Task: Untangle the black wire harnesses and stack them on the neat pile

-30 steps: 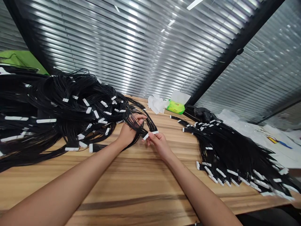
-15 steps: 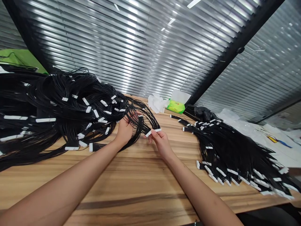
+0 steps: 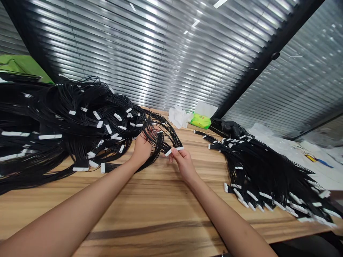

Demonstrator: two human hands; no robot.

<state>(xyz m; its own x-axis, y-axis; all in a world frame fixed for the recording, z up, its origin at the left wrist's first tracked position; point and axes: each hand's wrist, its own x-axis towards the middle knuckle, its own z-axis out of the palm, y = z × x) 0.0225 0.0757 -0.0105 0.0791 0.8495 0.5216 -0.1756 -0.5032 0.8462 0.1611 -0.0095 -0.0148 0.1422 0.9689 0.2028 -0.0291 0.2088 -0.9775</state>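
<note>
Black wire harnesses with white connectors lie in a large pile on the left. From its right end, looped wires arc over the table to the middle. My left hand is closed around black wires at that end, its fingertips partly hidden behind the strands. My right hand pinches a white connector between thumb and fingers. Another white connector touches the fingertips or sits just above them; I cannot tell which.
A second spread of black harnesses lies on the wooden table to the right. At the back are crumpled tissue, a green tissue pack and a black bundle. Yellow-and-blue-handled pliers rest far right. Metallic blinds stand behind.
Both hands stay nearly still on the wires and connector. The left pile appears shifted very slightly to the left.
</note>
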